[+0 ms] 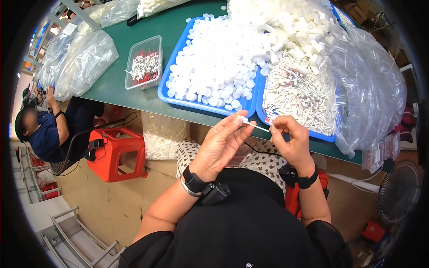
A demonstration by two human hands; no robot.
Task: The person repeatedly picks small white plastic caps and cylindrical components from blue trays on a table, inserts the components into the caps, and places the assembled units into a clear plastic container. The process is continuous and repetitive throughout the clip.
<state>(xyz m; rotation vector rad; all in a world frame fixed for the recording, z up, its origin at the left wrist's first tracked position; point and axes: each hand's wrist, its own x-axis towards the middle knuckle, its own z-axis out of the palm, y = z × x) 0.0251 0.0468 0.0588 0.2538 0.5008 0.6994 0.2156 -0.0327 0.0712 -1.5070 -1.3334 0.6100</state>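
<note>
We see two hands raised at the near edge of the green table (134,89). The left hand (221,143) and right hand (290,140) each pinch one end of a thin white stick (254,125), level between both closed grips, near blue trays (172,96) of white parts.

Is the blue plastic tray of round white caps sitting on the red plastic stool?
No, the blue plastic tray of round white caps rests on the green table.
</note>
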